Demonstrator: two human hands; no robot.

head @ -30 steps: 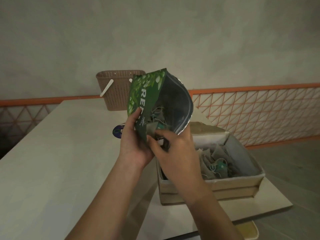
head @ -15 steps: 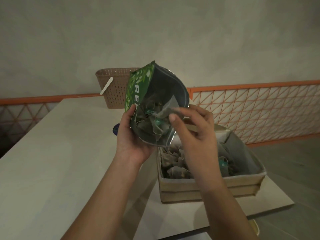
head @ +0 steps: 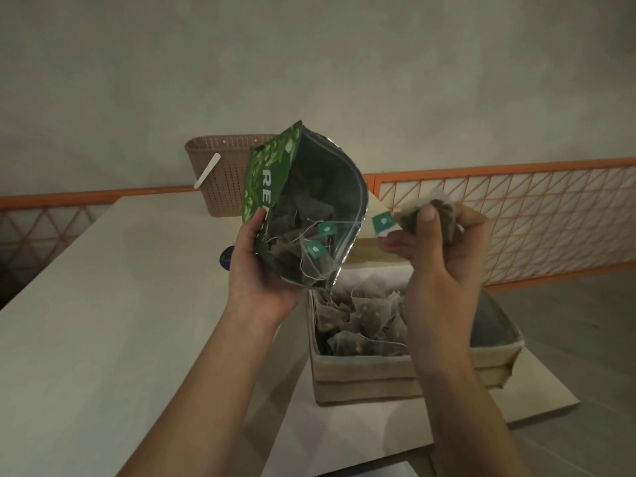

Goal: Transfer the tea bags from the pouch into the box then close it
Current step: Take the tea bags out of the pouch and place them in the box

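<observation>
**Carrying a pinch of tea bags over to the box**

My left hand is gripping the green foil pouch, mouth open, above the pale counter. My right hand is pinching a small bunch of soft mesh tea bags above the open beige cardboard box near the counter's right edge. They are light and crushable, I judge, with strings likely to tangle, so I am gripping the mesh bodies.

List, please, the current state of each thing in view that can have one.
pouch: open, held up by the left hand, tea bags inside.
tea bag: pinched in the right hand, out of the pouch, above the box.
box: open, partly filled with tea bags.
basket: upright on the table, behind the pouch.
</observation>
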